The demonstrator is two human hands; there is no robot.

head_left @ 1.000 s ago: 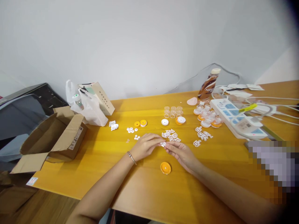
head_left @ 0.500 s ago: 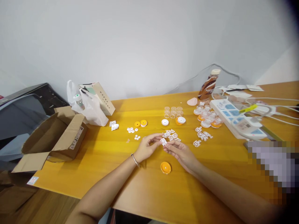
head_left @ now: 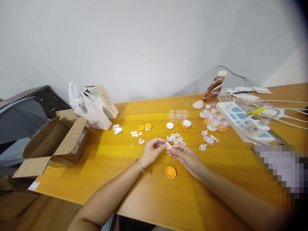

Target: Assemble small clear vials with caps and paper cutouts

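Both hands meet over the middle of the yellow wooden surface (head_left: pixel 120 195), and between them sits a small white perforated piece (head_left: pixel 168 145), pinched from either side. The left hand (head_left: pixel 151 152), with a thin bangle at the wrist, has its grip closed on the piece's left edge with thumb and fingertips; the right hand (head_left: pixel 186 156) grasps the other edge the same way, fingers stretched toward it. The piece is lifted just off the surface, right in front of a scattered heap of similar white pieces (head_left: pixel 175 139). Just below the hands, an orange cap (head_left: pixel 170 172) lies alone on the wood. Farther back stand small clear cups (head_left: pixel 178 115), a white disc (head_left: pixel 169 125) and more orange-and-white caps (head_left: pixel 214 123). A white power strip (head_left: pixel 243 123) lies to the right, and an open cardboard box (head_left: pixel 55 141) rests at the left edge.
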